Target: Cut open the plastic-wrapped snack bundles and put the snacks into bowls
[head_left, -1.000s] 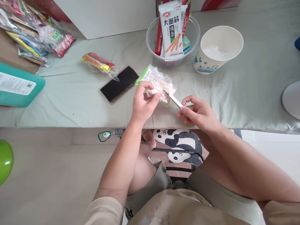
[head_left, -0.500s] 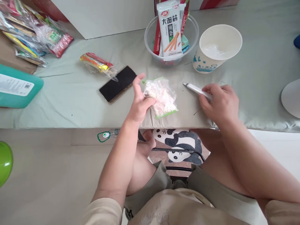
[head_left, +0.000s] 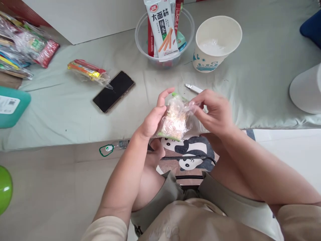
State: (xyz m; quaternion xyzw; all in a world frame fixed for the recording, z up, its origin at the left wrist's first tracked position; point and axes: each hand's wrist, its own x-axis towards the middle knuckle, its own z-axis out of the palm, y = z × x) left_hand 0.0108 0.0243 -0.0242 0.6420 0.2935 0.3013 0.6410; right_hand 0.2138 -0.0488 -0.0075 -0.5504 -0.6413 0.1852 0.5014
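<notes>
Knife (head_left: 194, 88) now down on pale green tablecloth (head_left: 75, 113), left hand (head_left: 152, 118) and right hand (head_left: 213, 112) pinching clear packet (head_left: 175, 122).

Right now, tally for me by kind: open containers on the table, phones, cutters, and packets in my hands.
Open containers: 2, the clear bowl and the paper cup
Phones: 1, the black phone
Cutters: 1, the white cutter
Packets in hand: 1, the clear snack packet, gripped by the left hand and the right hand
Total: 5
</notes>
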